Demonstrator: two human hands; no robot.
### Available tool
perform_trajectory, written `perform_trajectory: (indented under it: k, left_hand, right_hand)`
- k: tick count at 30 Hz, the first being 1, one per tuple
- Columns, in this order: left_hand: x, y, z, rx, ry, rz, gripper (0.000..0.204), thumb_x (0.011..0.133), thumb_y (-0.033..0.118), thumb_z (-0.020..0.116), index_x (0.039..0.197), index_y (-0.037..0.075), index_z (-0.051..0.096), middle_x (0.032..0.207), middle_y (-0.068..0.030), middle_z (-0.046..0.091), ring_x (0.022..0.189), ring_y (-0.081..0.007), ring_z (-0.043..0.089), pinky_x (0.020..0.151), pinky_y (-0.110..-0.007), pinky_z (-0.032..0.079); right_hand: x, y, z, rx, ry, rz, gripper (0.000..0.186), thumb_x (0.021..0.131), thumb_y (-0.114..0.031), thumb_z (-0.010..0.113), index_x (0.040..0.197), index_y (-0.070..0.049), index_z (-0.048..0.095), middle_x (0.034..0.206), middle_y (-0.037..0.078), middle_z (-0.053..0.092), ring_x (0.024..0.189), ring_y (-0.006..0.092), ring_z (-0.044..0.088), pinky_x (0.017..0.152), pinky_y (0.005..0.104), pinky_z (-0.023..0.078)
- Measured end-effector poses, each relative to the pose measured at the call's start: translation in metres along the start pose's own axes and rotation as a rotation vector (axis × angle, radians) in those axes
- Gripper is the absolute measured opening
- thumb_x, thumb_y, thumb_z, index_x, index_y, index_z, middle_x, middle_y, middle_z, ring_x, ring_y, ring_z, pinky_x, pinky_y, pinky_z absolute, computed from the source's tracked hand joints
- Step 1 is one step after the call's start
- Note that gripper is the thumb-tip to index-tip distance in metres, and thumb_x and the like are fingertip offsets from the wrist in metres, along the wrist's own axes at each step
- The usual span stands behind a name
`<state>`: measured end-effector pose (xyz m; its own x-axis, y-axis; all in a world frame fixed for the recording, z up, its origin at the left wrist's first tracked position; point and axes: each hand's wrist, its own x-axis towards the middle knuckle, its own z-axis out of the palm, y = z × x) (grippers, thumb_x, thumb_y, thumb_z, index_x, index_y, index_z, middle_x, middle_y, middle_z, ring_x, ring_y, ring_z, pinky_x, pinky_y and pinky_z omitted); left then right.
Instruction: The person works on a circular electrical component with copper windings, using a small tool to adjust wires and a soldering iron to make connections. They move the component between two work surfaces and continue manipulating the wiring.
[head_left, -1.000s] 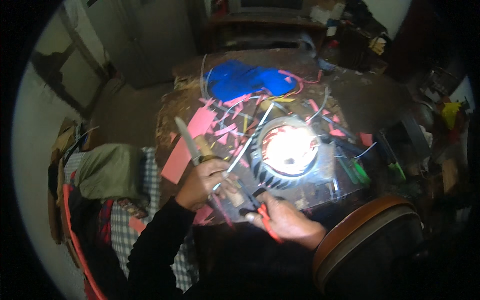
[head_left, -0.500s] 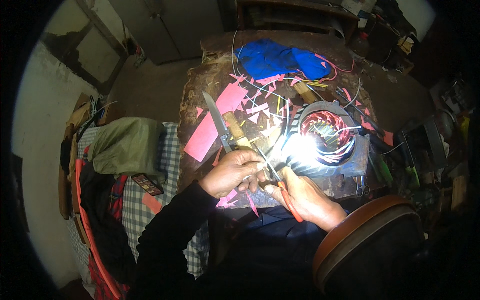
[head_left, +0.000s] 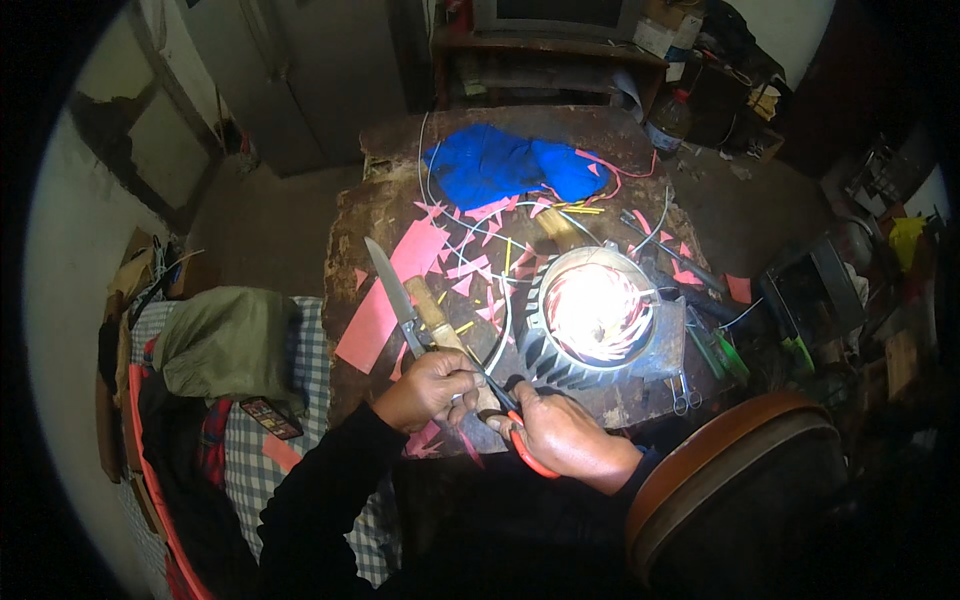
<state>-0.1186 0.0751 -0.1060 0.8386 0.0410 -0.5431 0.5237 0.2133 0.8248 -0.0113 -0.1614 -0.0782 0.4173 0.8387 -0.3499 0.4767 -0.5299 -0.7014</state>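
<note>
My left hand point(head_left: 432, 392) is closed in a pinch near the end of a thin white wire point(head_left: 505, 328), which curves up beside a finned metal motor housing point(head_left: 545, 345). Glare washes out the red and white windings point(head_left: 595, 310) inside it. My right hand point(head_left: 555, 440) grips a red-handled pliers-like tool point(head_left: 532, 462), its long dark jaws reaching to my left fingertips. A large bare-bladed knife point(head_left: 388, 283) lies beyond my left hand, by a wooden stick point(head_left: 425, 305). Pink sheet pieces point(head_left: 365, 330) and thin yellow strips lie scattered around them.
The worn wooden table point(head_left: 350, 215) holds a blue cloth point(head_left: 485, 165), wires and small scissors point(head_left: 685, 395). Left is a checked-cloth surface point(head_left: 250, 480) with an olive cloth point(head_left: 215, 340) and a phone point(head_left: 270, 418). A dark round object with an orange rim point(head_left: 700, 450) fills the lower right.
The white wire, straight and upright a second ago, now bends into a curve. Both hands stay together with the tool, shifting slightly. The whole view has swung and come back.
</note>
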Motion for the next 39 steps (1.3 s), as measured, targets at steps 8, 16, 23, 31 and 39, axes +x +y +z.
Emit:
perform_trajectory:
  k: [8, 16, 23, 31, 39]
  left_hand:
    - [-0.019, 0.015, 0.006, 0.024, 0.002, 0.114, 0.022, 0.116, 0.015, 0.059, 0.123, -0.004, 0.069, 0.091, -0.0130, 0.077, 0.069, -0.0206, 0.077, 0.057, -0.031, 0.056]
    - [-0.055, 0.040, 0.034, 0.005, 0.094, 0.453, 0.011, 0.116, 0.004, 0.057, 0.126, 0.001, 0.053, 0.124, -0.0260, 0.081, 0.117, -0.0300, 0.080, 0.097, -0.039, 0.064]
    - [-0.063, 0.057, 0.090, 0.124, 0.122, 0.889, 0.014, 0.104, 0.001, 0.078, 0.117, -0.001, 0.072, 0.115, -0.0177, 0.083, 0.111, -0.0250, 0.080, 0.099, -0.038, 0.062]
    - [-0.052, 0.088, 0.113, 0.498, 0.100, 0.703, 0.016, 0.100, 0.007, 0.085, 0.114, 0.001, 0.083, 0.108, -0.0094, 0.084, 0.094, -0.0182, 0.080, 0.084, -0.032, 0.062]
    - [-0.019, 0.103, 0.136, 0.521, 0.253, 1.063, 0.021, 0.093, 0.005, 0.090, 0.111, 0.002, 0.079, 0.104, -0.0093, 0.082, 0.089, -0.0203, 0.079, 0.072, -0.035, 0.060]
  right_hand:
    - [-0.007, 0.011, 0.008, -0.194, 0.090, -0.020, 0.036, 0.104, -0.019, 0.070, 0.125, 0.008, 0.061, 0.088, 0.034, 0.075, 0.084, 0.0549, 0.075, 0.077, 0.0610, 0.060]
    - [-0.026, -0.013, -0.010, -0.091, 0.404, -0.360, 0.059, 0.098, -0.015, 0.079, 0.149, 0.006, 0.061, 0.118, 0.026, 0.078, 0.105, 0.0391, 0.079, 0.087, 0.0489, 0.064]
    - [-0.072, -0.016, -0.048, 0.904, 0.209, -0.218, 0.032, 0.107, -0.013, 0.081, 0.133, 0.002, 0.074, 0.109, 0.009, 0.081, 0.089, 0.0128, 0.077, 0.082, 0.0293, 0.062]
    - [-0.098, -0.007, -0.083, 0.769, 0.545, -0.246, 0.014, 0.105, 0.000, 0.078, 0.117, 0.007, 0.079, 0.094, 0.012, 0.080, 0.082, 0.0136, 0.076, 0.076, 0.0277, 0.062]
    - [-0.086, 0.008, -0.095, 0.868, 0.629, -0.290, 0.012, 0.107, -0.003, 0.075, 0.114, 0.006, 0.077, 0.094, 0.016, 0.081, 0.082, 0.0203, 0.079, 0.079, 0.0330, 0.065]
